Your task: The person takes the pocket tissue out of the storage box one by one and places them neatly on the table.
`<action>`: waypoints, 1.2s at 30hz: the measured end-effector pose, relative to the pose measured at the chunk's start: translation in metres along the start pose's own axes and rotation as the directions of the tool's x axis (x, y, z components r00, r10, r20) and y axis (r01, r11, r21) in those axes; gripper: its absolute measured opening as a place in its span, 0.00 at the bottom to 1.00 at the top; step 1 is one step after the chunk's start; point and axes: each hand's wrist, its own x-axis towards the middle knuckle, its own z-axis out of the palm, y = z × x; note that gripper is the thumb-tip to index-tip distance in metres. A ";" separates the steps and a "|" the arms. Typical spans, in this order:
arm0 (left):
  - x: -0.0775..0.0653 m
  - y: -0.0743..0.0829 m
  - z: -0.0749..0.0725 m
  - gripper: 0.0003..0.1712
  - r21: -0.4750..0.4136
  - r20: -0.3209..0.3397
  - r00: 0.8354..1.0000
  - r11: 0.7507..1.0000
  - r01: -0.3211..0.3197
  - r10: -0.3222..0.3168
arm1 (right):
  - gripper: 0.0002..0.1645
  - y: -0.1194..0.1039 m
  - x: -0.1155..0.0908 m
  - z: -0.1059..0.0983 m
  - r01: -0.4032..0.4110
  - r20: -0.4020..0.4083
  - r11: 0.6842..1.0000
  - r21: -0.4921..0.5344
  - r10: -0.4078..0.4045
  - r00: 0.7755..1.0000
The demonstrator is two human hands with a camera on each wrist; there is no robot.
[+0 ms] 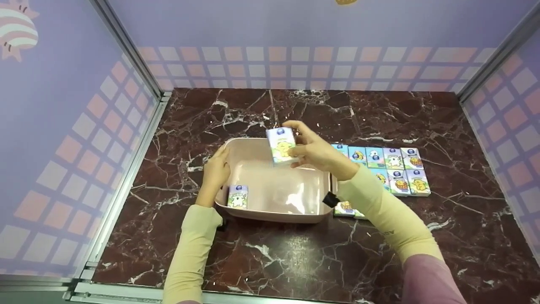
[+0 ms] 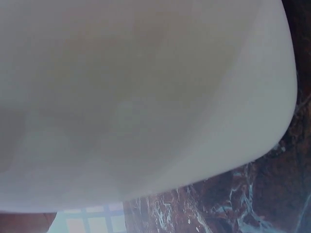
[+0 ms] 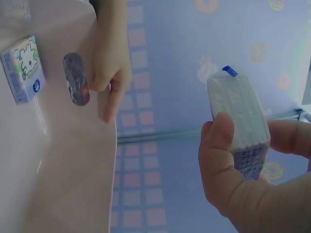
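Note:
My right hand (image 1: 314,150) pinches a pocket tissue pack (image 1: 281,145) with a yellow cartoon figure, holding it above the far part of a pale pink plastic bin (image 1: 261,169). The right wrist view shows the white folded tissues through clear wrap, thumb on one side and fingers on the other. My left hand (image 1: 216,171) grips the bin's left rim near an oval handle hole (image 3: 76,79). Inside the bin, at the near left corner, another tissue pack (image 1: 238,197) with a white cartoon animal stands against the wall. The bin's outer wall (image 2: 146,97) fills the left wrist view.
To the bin's right, rows of similar tissue packs (image 1: 394,160) lie on the dark marbled table (image 1: 270,253), partly hidden by the right forearm. A black clip (image 1: 330,199) sits at the bin's right end. Purple checked panels (image 1: 312,33) enclose the table's back and sides.

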 end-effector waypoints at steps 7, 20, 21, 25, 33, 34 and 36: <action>-0.001 0.001 0.000 0.29 0.004 -0.003 1.000 1.000 -0.006 0.006 | 0.40 0.010 -0.032 -0.041 0.038 -0.071 0.999 -0.023 -0.040 0.997; -0.003 0.001 -0.001 0.29 0.006 -0.004 1.000 1.000 -0.013 0.013 | 0.35 0.054 -0.080 -0.126 0.029 -0.156 0.999 -0.023 -0.032 0.987; -0.003 0.001 -0.001 0.29 0.004 -0.008 1.000 1.000 -0.016 0.016 | 0.35 0.057 -0.084 -0.132 0.018 -0.167 0.999 -0.030 -0.023 0.986; -0.003 0.001 -0.001 0.29 0.005 -0.024 0.999 1.000 -0.027 0.027 | 0.34 0.070 -0.097 -0.152 -0.031 -0.227 0.999 -0.036 0.022 0.974; -0.003 0.001 -0.001 0.29 0.004 -0.011 1.000 1.000 -0.015 0.015 | 0.34 0.101 -0.121 -0.187 -0.159 -0.393 0.987 -0.029 0.135 0.910; -0.004 0.001 -0.001 0.29 0.003 -0.009 1.000 1.000 -0.012 0.012 | 0.34 0.104 -0.124 -0.190 -0.176 -0.412 0.983 -0.052 0.140 0.901; -0.003 0.001 -0.001 0.29 0.006 -0.009 1.000 1.000 -0.015 0.015 | 0.33 0.110 -0.131 -0.195 -0.214 -0.445 0.970 -0.111 0.144 0.884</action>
